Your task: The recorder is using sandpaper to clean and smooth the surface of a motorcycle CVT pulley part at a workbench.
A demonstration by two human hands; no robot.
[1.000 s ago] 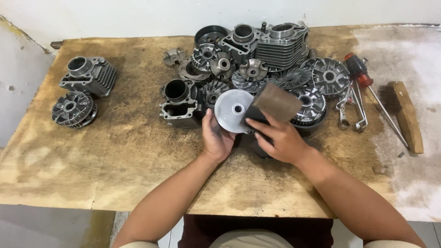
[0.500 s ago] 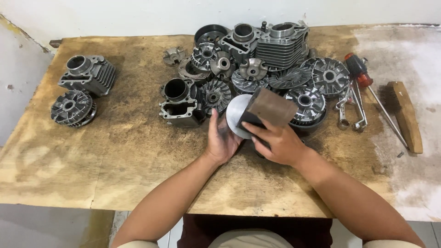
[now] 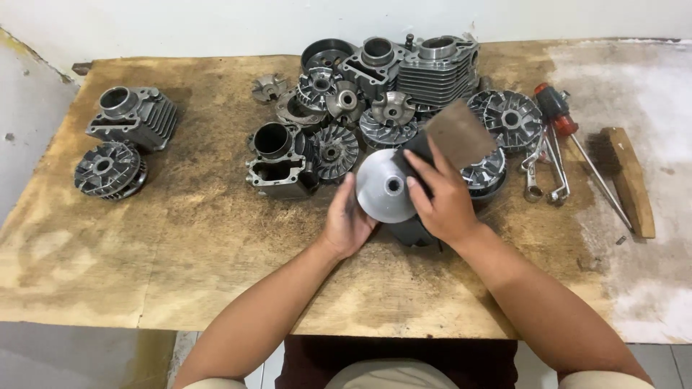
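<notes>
Hands cupped around metal disc

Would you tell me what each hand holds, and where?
Left hand grips the metal disc by its left rim; right hand presses a folded sandpaper sheet against its face.

The right hand hides part of the silver disc and the dark part beneath.
</notes>
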